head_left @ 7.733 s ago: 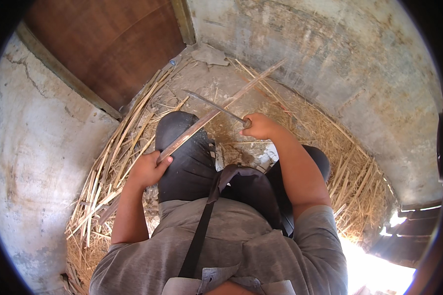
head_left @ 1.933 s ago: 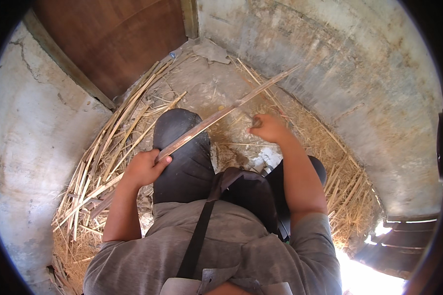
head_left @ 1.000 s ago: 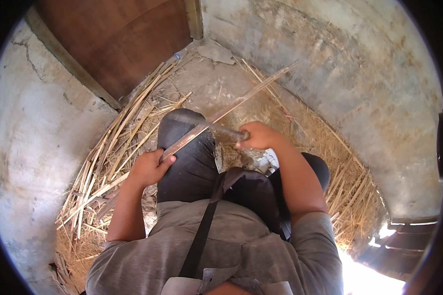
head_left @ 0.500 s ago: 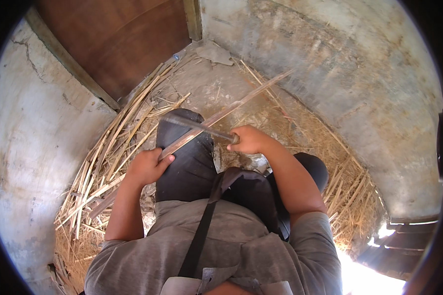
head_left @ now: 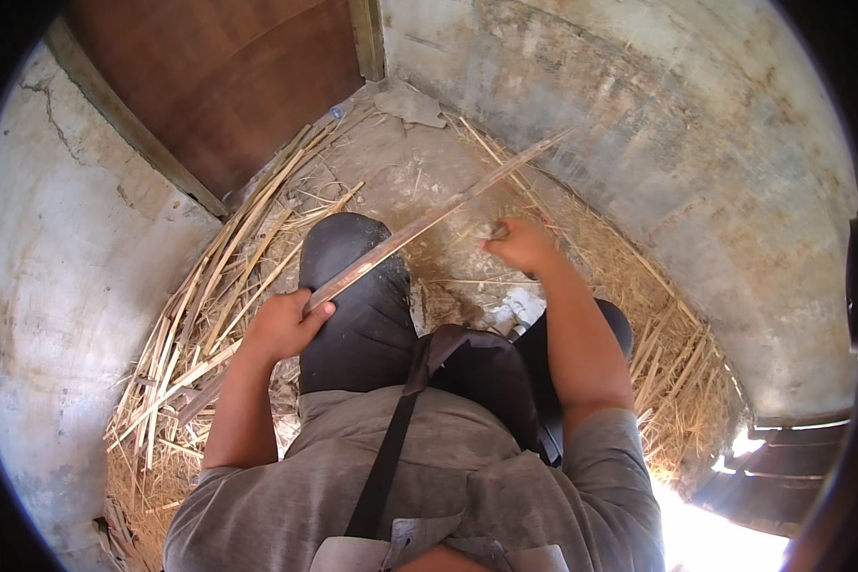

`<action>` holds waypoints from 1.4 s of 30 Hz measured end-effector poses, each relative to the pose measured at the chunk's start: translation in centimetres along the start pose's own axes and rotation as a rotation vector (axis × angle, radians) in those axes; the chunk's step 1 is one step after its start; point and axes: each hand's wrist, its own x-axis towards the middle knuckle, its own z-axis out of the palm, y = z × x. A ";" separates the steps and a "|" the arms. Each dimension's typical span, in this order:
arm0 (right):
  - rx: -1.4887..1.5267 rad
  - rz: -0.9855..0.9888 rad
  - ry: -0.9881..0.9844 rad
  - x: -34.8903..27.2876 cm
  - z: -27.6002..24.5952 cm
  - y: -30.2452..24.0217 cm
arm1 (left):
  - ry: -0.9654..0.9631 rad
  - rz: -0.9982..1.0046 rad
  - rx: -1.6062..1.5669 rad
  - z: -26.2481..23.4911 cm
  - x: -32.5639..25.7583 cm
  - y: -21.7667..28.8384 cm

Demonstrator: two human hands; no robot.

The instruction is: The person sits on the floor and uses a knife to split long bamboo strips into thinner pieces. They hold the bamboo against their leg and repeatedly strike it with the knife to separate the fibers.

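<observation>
My left hand (head_left: pixel 284 322) is closed round the near end of a long split bamboo strip (head_left: pixel 429 221), its thumb on top. The strip lies slanted across my raised left knee (head_left: pixel 345 238), and its far tip points up and right toward the wall. Off to the right of the strip and apart from it, my right hand (head_left: pixel 526 246) is closed on a knife (head_left: pixel 495 231). Only a small part of the knife shows clearly at the fingers; its blade cannot be made out against the floor.
Long pale strips (head_left: pixel 221 272) lie in a heap along the left wall. Shavings and short pieces (head_left: pixel 672 357) cover the floor at right. A brown door panel (head_left: pixel 229 86) stands at the far left, a stained wall (head_left: pixel 639 124) at right. A black strap (head_left: pixel 386 467) crosses my shirt.
My right hand has moved up and to the right with the knife, away from the bamboo strip, which the blade was crossing. The left hand and strip have barely moved.
</observation>
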 end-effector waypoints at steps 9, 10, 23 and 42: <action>-0.142 -0.397 -0.336 -1.0 2.9 -4.3 | -0.001 -0.021 0.014 -0.2 -0.3 0.2; -0.146 -0.392 -0.334 -0.8 2.4 -3.8 | 0.007 -0.010 -0.001 0.1 -0.3 -0.1; -0.075 -0.140 -0.072 -0.9 1.4 -1.8 | 0.003 -0.001 0.030 -0.1 -0.2 0.3; -0.051 -0.054 0.005 -0.1 0.8 0.1 | 0.012 -0.015 0.022 0.2 -0.1 0.2</action>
